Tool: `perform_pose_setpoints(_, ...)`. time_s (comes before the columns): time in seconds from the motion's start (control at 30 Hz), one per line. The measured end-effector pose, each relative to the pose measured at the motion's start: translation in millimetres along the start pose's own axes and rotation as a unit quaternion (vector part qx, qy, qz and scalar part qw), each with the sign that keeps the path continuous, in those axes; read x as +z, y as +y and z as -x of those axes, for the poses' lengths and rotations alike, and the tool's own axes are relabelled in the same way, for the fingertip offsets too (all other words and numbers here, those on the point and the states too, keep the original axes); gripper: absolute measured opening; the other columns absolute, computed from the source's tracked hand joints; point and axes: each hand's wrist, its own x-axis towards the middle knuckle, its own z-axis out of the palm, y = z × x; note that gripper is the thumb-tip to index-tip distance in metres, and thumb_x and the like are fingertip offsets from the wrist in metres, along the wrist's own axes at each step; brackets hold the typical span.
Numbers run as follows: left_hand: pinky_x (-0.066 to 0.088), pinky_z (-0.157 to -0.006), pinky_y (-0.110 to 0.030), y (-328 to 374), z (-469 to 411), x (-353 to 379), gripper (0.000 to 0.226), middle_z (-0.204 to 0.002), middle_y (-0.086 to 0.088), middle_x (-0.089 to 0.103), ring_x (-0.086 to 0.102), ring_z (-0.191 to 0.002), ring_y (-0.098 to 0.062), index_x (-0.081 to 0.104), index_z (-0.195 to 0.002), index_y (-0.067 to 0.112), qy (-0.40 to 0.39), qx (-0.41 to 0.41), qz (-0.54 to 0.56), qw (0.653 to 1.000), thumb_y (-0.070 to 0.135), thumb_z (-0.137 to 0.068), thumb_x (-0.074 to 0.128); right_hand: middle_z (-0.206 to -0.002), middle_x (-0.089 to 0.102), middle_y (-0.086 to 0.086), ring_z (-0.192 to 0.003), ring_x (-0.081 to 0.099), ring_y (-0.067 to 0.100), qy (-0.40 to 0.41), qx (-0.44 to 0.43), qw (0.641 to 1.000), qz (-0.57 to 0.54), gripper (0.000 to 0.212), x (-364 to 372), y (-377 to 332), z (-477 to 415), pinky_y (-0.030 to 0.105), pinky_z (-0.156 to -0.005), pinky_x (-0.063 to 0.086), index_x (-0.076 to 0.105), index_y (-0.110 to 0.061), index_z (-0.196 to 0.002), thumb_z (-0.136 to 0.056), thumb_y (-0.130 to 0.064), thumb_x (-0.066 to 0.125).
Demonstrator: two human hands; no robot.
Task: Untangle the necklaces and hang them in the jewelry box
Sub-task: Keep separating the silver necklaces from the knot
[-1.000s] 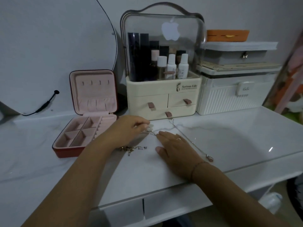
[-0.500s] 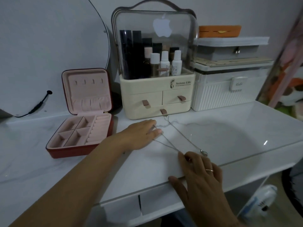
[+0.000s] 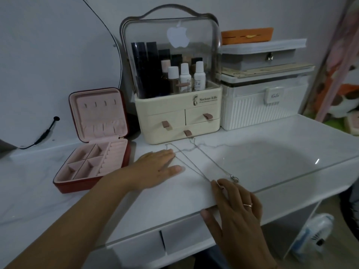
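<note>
We have our left hand (image 3: 155, 169) lying flat on the white table (image 3: 272, 162), a bit left of the middle. Its fingers are straight and close together, and it holds nothing. The fingertips are right by the near chain, and we cannot tell if they touch it.

The two necklaces (image 3: 194, 167) are thin silver chains. They lie stretched out side by side on the table. They run from the back, by the cream makeup case (image 3: 178, 117), down to the front edge. The far chain has a small charm (image 3: 235, 178) at its front end.

Our right hand (image 3: 239, 210) is at the front edge of the table. Its fingers are spread apart and straight. The pointer finger presses down on the front end of the near chain. This hand wears a ring (image 3: 247, 205).

The jewelry box (image 3: 77, 186) sits open near the left back of the table. It is red outside and pink inside. No chain hangs on the hooks in its lid. A white ribbed box (image 3: 262, 111) stands at the back right, beside the makeup case.
</note>
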Motion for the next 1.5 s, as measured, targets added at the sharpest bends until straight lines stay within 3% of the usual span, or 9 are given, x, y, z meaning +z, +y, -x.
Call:
perform_pose_setpoints(0.27, 0.008, -0.114, -0.025, 3.5, -32.2, -3.7, 0.068, -0.159, -0.001, 0.016, 0.013, -0.145, -0.012, 0.02, -0.151, 0.014, 0.046, -0.001, -0.03, 0.999, 0.056, -0.097, 0.023, -0.137, 0.056, 0.004, -0.129, 0.04, 0.017, 0.021, -0.045, 0.998, -0.031, 0.064, 9.9, 9.7, 6.2, 0.04, -0.109, 0.02, 0.042, -0.015, -0.137, -0.098, -0.057, 0.015)
perform_pose_setpoints(0.43, 0.0, -0.116, -0.029, 5.4, -45.7, -0.9, 0.072, -0.161, 0.002, 0.004, 0.002, -0.147, -0.011, 0.009, -0.153, 0.02, 0.049, -0.01, -0.023, 0.998, 0.061, -0.095, 0.021, -0.139, 0.053, 0.004, -0.131, 0.038, 0.017, 0.015, -0.031, 0.999, -0.031, 0.065, 15.2, 9.5, 7.9, 0.039, -0.112, 0.017, 0.043, -0.014, -0.138, -0.098, -0.058, 0.017)
perform_pose_setpoints(0.73, 0.038, -0.104, -0.034, -23.7, -12.8, -16.9, 0.046, -0.131, 0.006, 0.056, 0.049, -0.12, -0.011, 0.058, -0.128, 0.025, 0.181, 0.005, 0.113, 0.977, 0.052, -0.093, 0.043, -0.143, 0.048, 0.004, -0.134, 0.034, 0.016, 0.029, -0.023, 0.994, -0.101, 0.057, 0.4, -2.3, -1.6, 0.034, -0.113, 0.016, 0.044, -0.019, -0.135, -0.099, -0.056, 0.018)
perform_pose_setpoints(0.83, 0.041, -0.09, -0.028, -36.0, 9.2, -26.2, 0.028, -0.111, 0.013, 0.06, 0.053, -0.103, -0.006, 0.065, -0.114, 0.028, 0.214, -0.012, 0.15, 0.965, 0.04, -0.095, 0.049, -0.134, 0.054, -0.003, -0.126, 0.041, 0.009, 0.047, -0.036, 0.98, -0.192, 0.048, -9.4, -18.2, -22.1, 0.039, -0.107, 0.034, 0.049, -0.022, -0.131, -0.095, -0.051, 0.034)
perform_pose_setpoints(0.93, 0.041, -0.081, -0.022, -51.8, 21.6, -28.9, 0.017, -0.102, 0.016, 0.059, 0.053, -0.095, -0.002, 0.063, -0.105, 0.035, 0.228, -0.029, 0.163, 0.96, 0.037, -0.096, 0.049, -0.12, 0.058, -0.011, -0.113, 0.051, 0.005, -0.039, -0.053, 0.954, -0.292, 0.04, -17.6, -42.2, -59.0, 0.029, -0.101, 0.043, 0.058, -0.024, -0.124, -0.09, -0.045, 0.051)
perform_pose_setpoints(1.07, 0.035, -0.067, -0.004, -66.3, 28.7, -23.7, 0.018, -0.096, 0.018, 0.058, 0.05, -0.086, 0.008, 0.065, -0.106, 0.031, 0.254, -0.036, 0.154, 0.954, 0.033, -0.097, 0.049, -0.107, 0.064, 0.006, -0.096, 0.055, 0.017, -0.146, -0.129, 0.931, -0.309, 0.041, 1.2, -76.6, -104.1, 0.033, -0.089, 0.048, 0.065, -0.01, -0.116, -0.084, -0.035, 0.069)
perform_pose_setpoints(1.2, 0.04, -0.075, -0.01, -71.4, 29.1, -20.2, 0.022, -0.097, 0.005, 0.067, 0.059, -0.091, -0.009, 0.069, -0.099, 0.024, 0.289, -0.029, 0.196, 0.937, 0.035, -0.096, 0.05, -0.107, 0.058, 0.003, -0.102, 0.052, 0.018, -0.216, -0.085, 0.937, -0.263, 0.04, 29.4, -100.3, -120.8, 0.036, -0.093, 0.042, 0.065, -0.015, -0.107, -0.079, -0.043, 0.074)
perform_pose_setpoints(1.43, 0.034, -0.069, 0.002, -73.9, 29.4, -19.6, 0.022, -0.095, 0.016, 0.063, 0.052, -0.082, 0.011, 0.069, -0.105, 0.025, 0.295, -0.023, 0.196, 0.935, 0.033, -0.097, 0.05, -0.097, 0.061, 0.013, -0.095, 0.054, 0.028, -0.222, -0.077, 0.947, -0.219, 0.017, 48.0, -112.9, -131.1, 0.041, -0.087, 0.043, 0.058, -0.018, -0.079, -0.088, -0.031, 0.067)
perform_pose_setpoints(1.5, 0.039, -0.072, -0.005, -74.5, 29.1, -18.8, 0.023, -0.092, 0.009, 0.066, 0.055, -0.08, 0.005, 0.069, -0.1, 0.022, 0.303, -0.011, 0.198, 0.932, 0.033, -0.097, 0.05, -0.095, 0.064, 0.019, -0.09, 0.057, 0.031, -0.228, -0.072, 0.938, -0.249, 0.014, 49.9, -111.8, -140.2, 0.043, -0.084, 0.046, 0.065, -0.007, -0.082, -0.089, -0.018, 0.063)
